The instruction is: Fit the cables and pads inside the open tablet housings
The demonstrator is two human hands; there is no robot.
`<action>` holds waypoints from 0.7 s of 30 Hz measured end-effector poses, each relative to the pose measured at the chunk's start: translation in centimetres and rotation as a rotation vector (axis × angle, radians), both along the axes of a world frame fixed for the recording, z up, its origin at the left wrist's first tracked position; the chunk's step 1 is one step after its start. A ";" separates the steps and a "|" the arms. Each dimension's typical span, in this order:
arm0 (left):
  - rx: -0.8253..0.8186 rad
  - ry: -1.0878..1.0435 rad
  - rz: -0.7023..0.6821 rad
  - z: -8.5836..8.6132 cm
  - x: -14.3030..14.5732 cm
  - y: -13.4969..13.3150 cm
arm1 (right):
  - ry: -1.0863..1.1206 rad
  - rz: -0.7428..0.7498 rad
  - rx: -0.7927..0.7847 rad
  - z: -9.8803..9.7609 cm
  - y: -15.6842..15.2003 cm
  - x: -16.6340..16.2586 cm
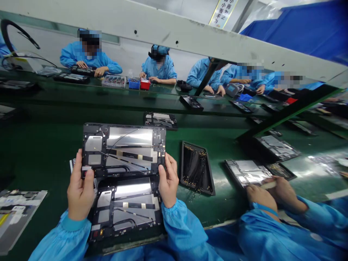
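Observation:
My left hand [80, 186] and my right hand [168, 179] grip the two side edges of a black tablet mid-frame [123, 150], tilted up off the bench. It has silver metal panels, thin antenna wires and strips of black and yellowish tape. Directly below it, a similar black tablet frame [125, 210] lies flat on the green bench, partly hidden behind my hands. The lower edge of the held frame overlaps it in view, and I cannot tell if they touch.
A black tray [195, 168] of black cables with gold ends lies to my right. Beyond it, a co-worker's hands [272, 194] hold a pale tool over another frame [246, 173]. A grey sheet [19, 217] lies at left. Across the green bench [54, 152], several co-workers sit.

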State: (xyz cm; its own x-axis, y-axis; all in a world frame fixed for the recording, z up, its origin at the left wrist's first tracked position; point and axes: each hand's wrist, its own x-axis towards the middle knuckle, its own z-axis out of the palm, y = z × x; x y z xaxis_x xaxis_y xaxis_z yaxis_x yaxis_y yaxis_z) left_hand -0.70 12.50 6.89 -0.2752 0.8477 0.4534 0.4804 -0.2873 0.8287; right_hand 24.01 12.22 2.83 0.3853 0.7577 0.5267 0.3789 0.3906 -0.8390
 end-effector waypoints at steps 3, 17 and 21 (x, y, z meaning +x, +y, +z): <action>-0.005 0.004 0.013 0.4 0.2 -0.3 | -0.009 -0.021 -0.027 -0.2 0.1 0.0; -0.293 -0.031 0.063 -0.4 0.4 -0.7 | 0.074 -0.004 -0.136 -1.4 -0.3 0.8; -0.354 -0.072 0.029 -1.5 0.4 -0.7 | 0.081 -0.006 -0.185 -2.0 -0.2 1.8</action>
State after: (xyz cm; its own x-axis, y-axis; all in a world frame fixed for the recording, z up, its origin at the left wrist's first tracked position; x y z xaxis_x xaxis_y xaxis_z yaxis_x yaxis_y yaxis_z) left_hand -0.32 11.82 5.39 -0.3224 0.9399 0.1122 0.4212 0.0363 0.9063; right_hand 25.83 12.05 0.82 0.4256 0.8360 0.3463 0.3096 0.2250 -0.9239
